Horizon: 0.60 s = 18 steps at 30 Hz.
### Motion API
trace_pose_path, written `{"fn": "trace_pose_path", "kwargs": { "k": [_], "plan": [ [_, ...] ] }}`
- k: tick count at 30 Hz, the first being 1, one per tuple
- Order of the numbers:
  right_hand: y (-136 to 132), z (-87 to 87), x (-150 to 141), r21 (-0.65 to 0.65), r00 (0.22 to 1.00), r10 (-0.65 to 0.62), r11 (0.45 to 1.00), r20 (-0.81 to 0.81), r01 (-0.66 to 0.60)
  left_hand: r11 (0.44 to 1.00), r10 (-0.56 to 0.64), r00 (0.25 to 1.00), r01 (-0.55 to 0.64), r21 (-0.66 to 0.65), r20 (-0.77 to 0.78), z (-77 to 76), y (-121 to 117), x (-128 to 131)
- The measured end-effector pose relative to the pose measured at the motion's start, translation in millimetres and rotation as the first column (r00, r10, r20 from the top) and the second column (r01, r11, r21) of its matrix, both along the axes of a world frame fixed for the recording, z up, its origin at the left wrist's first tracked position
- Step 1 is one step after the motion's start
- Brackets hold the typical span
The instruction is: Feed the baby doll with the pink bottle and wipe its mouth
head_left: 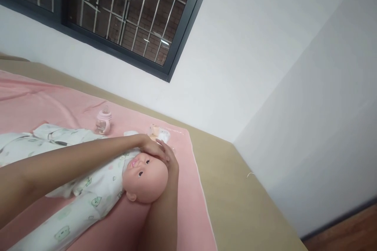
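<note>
A bald baby doll lies on its back, dressed in a white sleepsuit with green animal prints. Its face is tilted toward the upper left. Reaching across the doll's body, my left hand rests against the far side of its head. My right hand comes up behind the crown, wrist against the head and fingers bent over toward my left hand. Together the hands cradle the head, and their fingers meet or overlap at its far side. Some fingertips are hidden there.
Under the doll is a pink blanket on a tan surface. A pink baby bottle stands beyond the doll's body. Small patterned cloth-like items lie past my hands. Behind are a white wall and a barred window.
</note>
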State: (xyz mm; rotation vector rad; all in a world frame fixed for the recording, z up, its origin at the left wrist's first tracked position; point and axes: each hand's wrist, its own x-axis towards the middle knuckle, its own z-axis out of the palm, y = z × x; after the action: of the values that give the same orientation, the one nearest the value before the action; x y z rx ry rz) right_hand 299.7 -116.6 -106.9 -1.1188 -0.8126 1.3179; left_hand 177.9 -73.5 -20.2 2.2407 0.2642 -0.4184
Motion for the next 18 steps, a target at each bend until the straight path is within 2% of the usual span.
{"fn": "trace_pose_path", "kwargs": {
  "k": [2, 4, 7, 12, 16, 18],
  "plan": [
    [-4.5, 1.6, 12.8, -0.048, 0.999, -0.015, 0.999, -0.037, 0.013, 0.992, -0.040, 0.995, 0.029, -0.122, -0.087, -1.6, -0.8, 2.0],
    [-10.8, 0.0, 26.1, -0.060, 0.997, -0.020, 0.998, -0.071, 0.016, 0.986, -0.046, 0.984, 0.017, -0.165, -0.172, -4.4, -0.1, 4.1],
    [-16.5, -4.8, 37.9, -0.052, 0.994, -0.017, 0.999, -0.110, 0.011, 0.997, -0.022, 0.975, 0.003, -0.083, -0.223, -10.7, 2.2, 8.3],
    [-11.9, -11.5, 35.0, -0.037, 0.993, 0.041, 0.998, -0.112, -0.045, 0.999, -0.022, 0.983, 0.028, 0.032, -0.181, -16.4, 1.7, 14.7],
    [-6.8, -15.6, 29.6, 0.021, 0.980, 0.155, 0.988, -0.122, -0.154, 0.976, -0.014, 0.999, 0.021, 0.217, -0.033, -4.1, 4.8, 13.1],
    [-4.7, -17.5, 27.8, 0.041, 0.979, 0.155, 0.988, -0.134, -0.151, 0.941, 0.008, 0.998, -0.027, 0.336, 0.060, 5.9, 10.5, 7.4]
  ]
}}
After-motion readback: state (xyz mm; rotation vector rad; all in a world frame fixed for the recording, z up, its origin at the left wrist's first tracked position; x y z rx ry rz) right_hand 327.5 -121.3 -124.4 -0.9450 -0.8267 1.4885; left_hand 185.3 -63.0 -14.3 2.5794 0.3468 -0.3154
